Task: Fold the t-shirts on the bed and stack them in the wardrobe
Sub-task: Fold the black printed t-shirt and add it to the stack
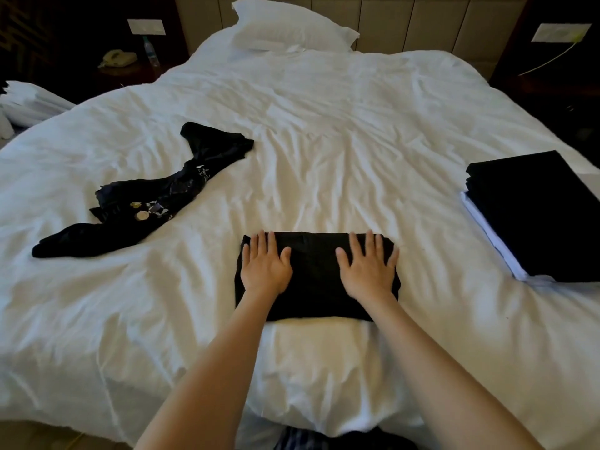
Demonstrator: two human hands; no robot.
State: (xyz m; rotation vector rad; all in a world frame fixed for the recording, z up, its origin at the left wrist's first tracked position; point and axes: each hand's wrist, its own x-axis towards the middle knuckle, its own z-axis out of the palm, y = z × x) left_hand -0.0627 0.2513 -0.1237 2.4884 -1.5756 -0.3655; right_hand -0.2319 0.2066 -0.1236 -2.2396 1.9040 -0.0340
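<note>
A black t-shirt [314,280], folded into a rectangle, lies on the white bed [324,141] in front of me. My left hand [264,264] rests flat on its left half, fingers spread. My right hand [368,266] lies flat on its right half, fingers spread too. Neither hand grips the cloth. A crumpled black t-shirt [156,196] with a pale print sprawls unfolded on the bed to the left. At the right edge sits a stack of folded shirts [532,216], black on top with white layers beneath.
A white pillow [292,27] lies at the headboard. A dark nightstand at the back left carries a telephone [117,58] and a water bottle [151,51]. White folded linen [29,102] sits beyond the bed's left edge.
</note>
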